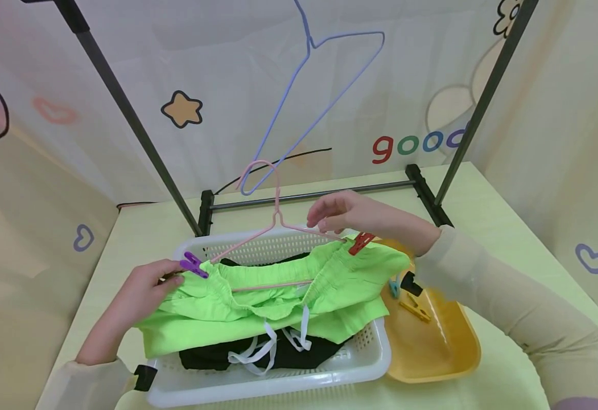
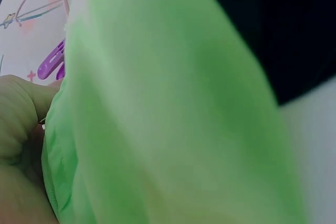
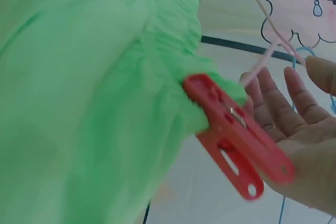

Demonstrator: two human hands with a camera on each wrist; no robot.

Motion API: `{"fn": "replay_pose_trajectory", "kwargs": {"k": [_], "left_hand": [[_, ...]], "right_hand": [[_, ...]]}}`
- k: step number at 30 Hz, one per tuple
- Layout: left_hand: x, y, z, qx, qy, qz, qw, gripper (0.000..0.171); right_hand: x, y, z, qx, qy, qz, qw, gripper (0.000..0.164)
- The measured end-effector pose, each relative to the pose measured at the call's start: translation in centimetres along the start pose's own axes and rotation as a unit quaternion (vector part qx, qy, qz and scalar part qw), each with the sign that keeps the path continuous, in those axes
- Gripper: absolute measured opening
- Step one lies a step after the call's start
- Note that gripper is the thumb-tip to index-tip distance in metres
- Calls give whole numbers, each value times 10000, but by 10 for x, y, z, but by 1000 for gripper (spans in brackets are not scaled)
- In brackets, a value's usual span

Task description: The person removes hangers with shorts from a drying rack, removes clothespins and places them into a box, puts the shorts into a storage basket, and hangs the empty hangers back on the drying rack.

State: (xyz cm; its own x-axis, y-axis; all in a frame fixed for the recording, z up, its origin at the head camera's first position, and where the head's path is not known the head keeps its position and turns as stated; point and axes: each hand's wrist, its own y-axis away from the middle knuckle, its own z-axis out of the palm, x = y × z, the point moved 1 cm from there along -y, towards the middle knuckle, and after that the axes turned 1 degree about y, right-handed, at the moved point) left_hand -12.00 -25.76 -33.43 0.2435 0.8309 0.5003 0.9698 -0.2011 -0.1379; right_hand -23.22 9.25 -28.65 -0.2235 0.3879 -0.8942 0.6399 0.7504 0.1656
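Observation:
Bright green shorts (image 1: 273, 273) with white drawstrings spread over a white basket, clipped at the waistband to a pink hanger (image 1: 277, 199). A purple clothespin (image 1: 193, 265) grips their left corner and a red clothespin (image 1: 362, 244) the right one. My left hand (image 1: 150, 287) pinches the shorts' left edge, fingertips right beside the purple clothespin. Just above the hanger's right arm, my right hand (image 1: 352, 212) has its fingers loosely bent. In the right wrist view that hand (image 3: 294, 114) shows relaxed, spread fingers behind the red clothespin (image 3: 239, 140), which bites the green cloth.
The white basket (image 1: 278, 384) holds black cloth (image 1: 211, 356). A yellow bin (image 1: 457, 341) to its right holds several clothespins, one yellow (image 1: 414, 308). A dark rack (image 1: 309, 197) stands behind, its poles rising on both sides. A blue hanger (image 1: 291, 85) hangs above.

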Motion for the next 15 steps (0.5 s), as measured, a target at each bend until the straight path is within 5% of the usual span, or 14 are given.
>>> {"fn": "replay_pose_trajectory", "kwargs": {"k": [15], "left_hand": [[-2, 1, -1, -171, 50, -113, 9998, 16]], "right_hand": [[24, 20, -30, -324, 1018, 520, 9929, 32]]}}
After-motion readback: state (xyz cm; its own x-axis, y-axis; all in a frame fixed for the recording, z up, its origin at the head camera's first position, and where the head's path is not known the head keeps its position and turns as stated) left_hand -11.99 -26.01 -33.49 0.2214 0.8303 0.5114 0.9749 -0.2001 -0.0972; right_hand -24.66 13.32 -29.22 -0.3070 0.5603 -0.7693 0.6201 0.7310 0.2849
